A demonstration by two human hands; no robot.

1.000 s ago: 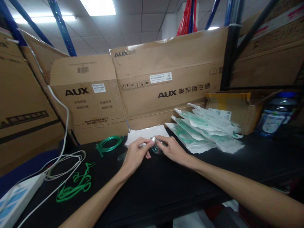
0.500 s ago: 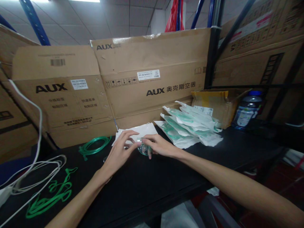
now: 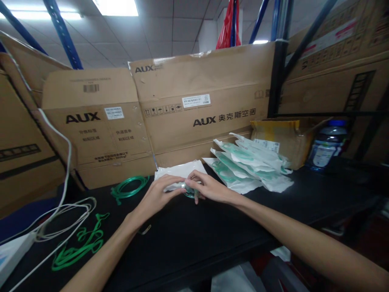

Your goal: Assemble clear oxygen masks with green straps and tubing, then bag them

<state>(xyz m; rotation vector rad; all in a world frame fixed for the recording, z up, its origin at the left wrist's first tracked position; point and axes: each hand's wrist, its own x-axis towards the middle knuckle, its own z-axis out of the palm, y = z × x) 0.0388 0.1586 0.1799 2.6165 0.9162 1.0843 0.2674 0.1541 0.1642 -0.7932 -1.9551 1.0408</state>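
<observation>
Cardboard panels (image 3: 170, 134) behind, white packets (image 3: 252, 164) at right, coiled green tubing (image 3: 129, 189) and green straps (image 3: 79, 250) at left, black surface (image 3: 185, 251); clear green-tinted piece (image 3: 189, 194) at centre, partly covered, pinched by left hand (image 3: 161, 194) and right hand (image 3: 207, 187)

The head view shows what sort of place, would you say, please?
Probably a workshop or storeroom, judging by the AUX cardboard, the blue metal posts and the pile of white pouches.
</observation>
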